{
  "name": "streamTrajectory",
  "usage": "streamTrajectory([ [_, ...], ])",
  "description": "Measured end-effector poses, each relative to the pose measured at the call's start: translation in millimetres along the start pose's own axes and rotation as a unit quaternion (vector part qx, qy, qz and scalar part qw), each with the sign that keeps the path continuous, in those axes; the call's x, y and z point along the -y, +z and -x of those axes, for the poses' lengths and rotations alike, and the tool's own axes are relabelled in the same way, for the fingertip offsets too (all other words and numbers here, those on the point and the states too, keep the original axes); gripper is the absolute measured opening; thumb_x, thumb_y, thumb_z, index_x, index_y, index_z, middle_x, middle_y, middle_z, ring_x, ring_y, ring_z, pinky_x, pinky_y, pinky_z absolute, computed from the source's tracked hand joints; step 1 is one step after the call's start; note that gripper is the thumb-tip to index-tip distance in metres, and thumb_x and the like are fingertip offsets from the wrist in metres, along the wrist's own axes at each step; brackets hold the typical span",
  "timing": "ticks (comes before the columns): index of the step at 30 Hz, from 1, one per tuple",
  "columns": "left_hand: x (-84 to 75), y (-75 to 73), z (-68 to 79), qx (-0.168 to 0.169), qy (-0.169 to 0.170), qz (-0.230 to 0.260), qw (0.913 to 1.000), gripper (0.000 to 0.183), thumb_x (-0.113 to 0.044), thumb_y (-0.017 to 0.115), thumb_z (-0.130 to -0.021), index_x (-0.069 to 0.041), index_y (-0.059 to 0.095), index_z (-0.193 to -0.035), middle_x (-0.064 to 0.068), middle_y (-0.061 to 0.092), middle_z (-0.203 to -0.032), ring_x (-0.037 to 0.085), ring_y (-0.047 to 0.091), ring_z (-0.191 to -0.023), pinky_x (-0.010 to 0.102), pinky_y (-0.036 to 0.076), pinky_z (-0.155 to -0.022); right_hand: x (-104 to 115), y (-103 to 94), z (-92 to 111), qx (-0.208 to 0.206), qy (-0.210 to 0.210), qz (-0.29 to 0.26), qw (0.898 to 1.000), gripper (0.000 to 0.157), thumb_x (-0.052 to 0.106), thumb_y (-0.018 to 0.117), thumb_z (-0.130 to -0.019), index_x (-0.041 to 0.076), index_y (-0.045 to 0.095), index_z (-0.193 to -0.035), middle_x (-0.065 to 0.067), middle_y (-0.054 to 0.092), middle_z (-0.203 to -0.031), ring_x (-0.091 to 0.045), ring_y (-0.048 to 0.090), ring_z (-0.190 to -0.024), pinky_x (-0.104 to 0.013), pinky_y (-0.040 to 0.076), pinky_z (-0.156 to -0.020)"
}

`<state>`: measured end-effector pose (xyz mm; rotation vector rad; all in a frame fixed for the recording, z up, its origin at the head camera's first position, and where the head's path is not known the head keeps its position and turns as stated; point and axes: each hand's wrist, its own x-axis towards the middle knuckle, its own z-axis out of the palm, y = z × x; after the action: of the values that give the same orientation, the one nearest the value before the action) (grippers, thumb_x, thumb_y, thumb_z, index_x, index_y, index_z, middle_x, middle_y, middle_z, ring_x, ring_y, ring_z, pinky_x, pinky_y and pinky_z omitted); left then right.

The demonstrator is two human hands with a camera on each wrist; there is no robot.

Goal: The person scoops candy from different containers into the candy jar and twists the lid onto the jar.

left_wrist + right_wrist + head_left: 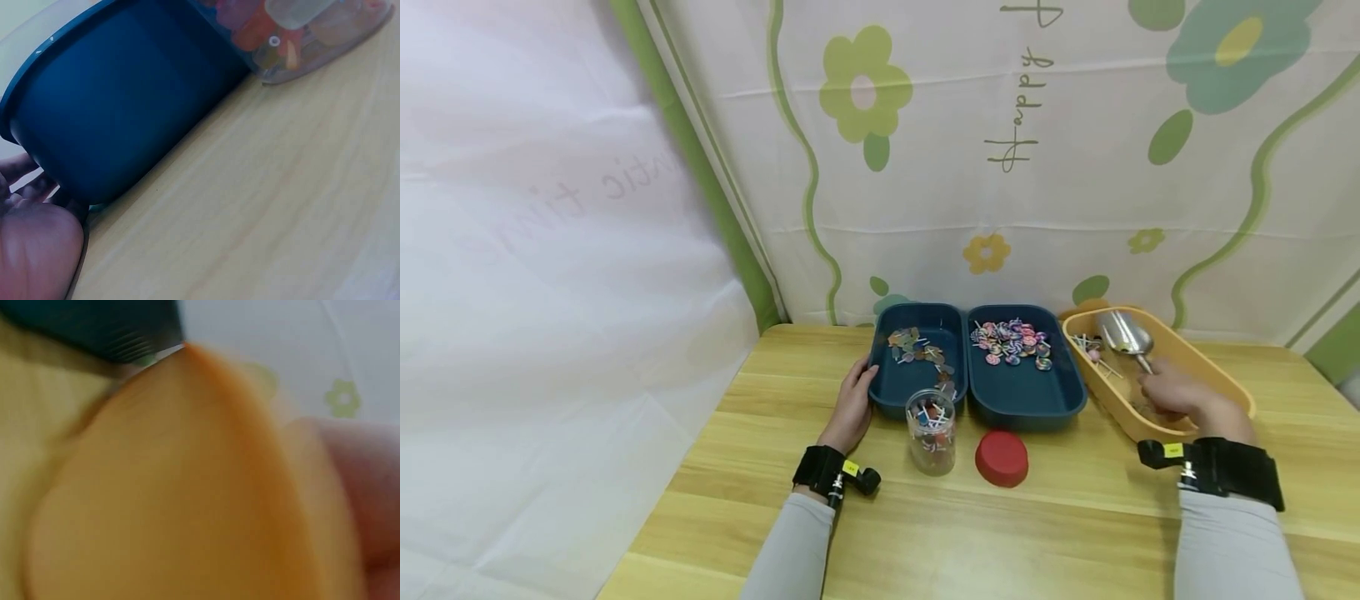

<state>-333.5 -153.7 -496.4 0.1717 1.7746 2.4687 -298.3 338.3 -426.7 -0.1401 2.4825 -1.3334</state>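
My right hand [1172, 390] grips the handle of a metal scoop [1124, 333] over the yellow bin [1221, 379]. The scoop's bowl lies toward the bin's far end, beside a few lollipops [1093, 353]. In the right wrist view the bin's blurred outer wall [156, 487] hides the scoop. My left hand [852, 404] rests against the left side of a dark blue bin [891, 387], its fingers along the outer wall. That bin holds scattered brownish and clear lollipops [917, 346]. Close in front of it stands an open clear jar [932, 454] with mixed lollipops inside.
A second dark blue bin [1022, 396] with swirl-patterned lollipops [1011, 337] stands between the first one and the yellow bin. A red lid [1002, 458] lies right of the jar on the wooden table [1000, 542]. A patterned cloth [925, 192] hangs behind.
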Motion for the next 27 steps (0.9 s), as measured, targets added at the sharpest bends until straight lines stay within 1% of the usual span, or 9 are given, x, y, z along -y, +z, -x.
streamTrajectory([
  [4,0.0,-1.4,0.8,-0.004,-0.004,-0.001,1.0,0.051,-0.023,0.041,-0.113,-0.009,0.029,-0.161,0.011,0.026,-0.166,0.027,0.028,-0.151,0.046,0.025,-0.123,27,-8.2,17,-0.009,-0.029,0.016,0.999,0.024,0.011,0.025,-0.109,-0.007,0.038,-0.1,0.004,0.034,-0.059,-0.006,0.032,-0.045,-0.023,0.032,-0.043],
  [5,0.0,-1.6,1.3,-0.004,-0.004,-0.001,1.0,0.051,-0.023,0.04,-0.113,-0.009,0.029,-0.161,0.011,0.026,-0.165,0.027,0.028,-0.151,0.046,0.026,-0.123,35,-9.3,22,-0.014,-0.036,0.029,0.999,0.025,0.014,0.025,-0.11,-0.001,0.036,-0.095,0.004,0.034,-0.06,-0.007,0.032,-0.046,-0.023,0.032,-0.043],
  [6,-0.1,-1.6,1.9,-0.004,-0.004,-0.001,1.0,0.051,-0.023,0.04,-0.113,-0.009,0.029,-0.161,0.011,0.026,-0.165,0.027,0.028,-0.151,0.046,0.026,-0.123,42,-10.1,27,-0.019,-0.045,0.041,0.998,0.027,0.016,0.026,-0.111,0.001,0.037,-0.092,0.004,0.035,-0.06,-0.007,0.032,-0.046,-0.023,0.032,-0.043],
  [8,0.0,-1.8,2.9,-0.005,-0.004,-0.002,1.0,0.051,-0.023,0.04,-0.113,-0.009,0.029,-0.161,0.011,0.027,-0.165,0.027,0.028,-0.151,0.046,0.026,-0.123,56,-10.1,38,-0.028,-0.062,0.062,0.996,0.029,0.021,0.028,-0.113,0.0,0.039,-0.096,0.003,0.036,-0.061,-0.006,0.031,-0.046,-0.024,0.032,-0.041],
  [11,0.5,-2.0,4.2,-0.006,-0.003,-0.004,1.0,0.051,-0.023,0.041,-0.113,-0.009,0.029,-0.161,0.012,0.026,-0.165,0.028,0.027,-0.152,0.046,0.025,-0.123,71,-7.6,54,-0.033,-0.11,0.08,0.99,0.026,0.021,0.03,-0.114,-0.001,0.042,-0.105,0.001,0.037,-0.064,-0.009,0.027,-0.044,-0.027,0.03,-0.038],
  [13,1.0,-2.2,4.5,-0.007,-0.002,-0.006,1.0,0.051,-0.023,0.041,-0.113,-0.008,0.03,-0.16,0.012,0.027,-0.165,0.028,0.026,-0.152,0.046,0.025,-0.124,81,-5.2,64,-0.03,-0.146,0.087,0.985,0.023,0.017,0.033,-0.114,0.0,0.046,-0.105,0.0,0.037,-0.064,-0.013,0.024,-0.043,-0.028,0.03,-0.036],
  [17,2.2,-2.2,4.1,-0.004,0.002,-0.005,1.0,0.051,-0.022,0.041,-0.113,-0.007,0.03,-0.16,0.014,0.026,-0.166,0.029,0.026,-0.152,0.046,0.024,-0.124,102,1.3,78,-0.012,-0.227,0.115,0.967,0.022,0.009,0.037,-0.112,0.006,0.055,-0.101,-0.003,0.037,-0.065,-0.017,0.025,-0.042,-0.03,0.033,-0.039],
  [21,1.8,-1.3,3.0,0.0,0.006,-0.003,1.0,0.052,-0.024,0.042,-0.112,-0.007,0.03,-0.16,0.015,0.026,-0.166,0.029,0.027,-0.152,0.046,0.025,-0.124,120,9.4,89,0.001,-0.289,0.156,0.944,0.024,0.003,0.044,-0.109,0.016,0.06,-0.097,0.0,0.038,-0.064,-0.011,0.03,-0.045,-0.028,0.033,-0.044],
  [27,-1.6,1.3,1.1,0.0,0.012,-0.007,0.9999,0.052,-0.023,0.041,-0.113,-0.007,0.03,-0.16,0.015,0.027,-0.166,0.029,0.028,-0.151,0.046,0.025,-0.123,144,25.1,96,0.017,-0.325,0.197,0.925,0.026,0.003,0.052,-0.106,0.026,0.064,-0.101,0.012,0.046,-0.072,-0.006,0.043,-0.058,-0.025,0.037,-0.051],
])
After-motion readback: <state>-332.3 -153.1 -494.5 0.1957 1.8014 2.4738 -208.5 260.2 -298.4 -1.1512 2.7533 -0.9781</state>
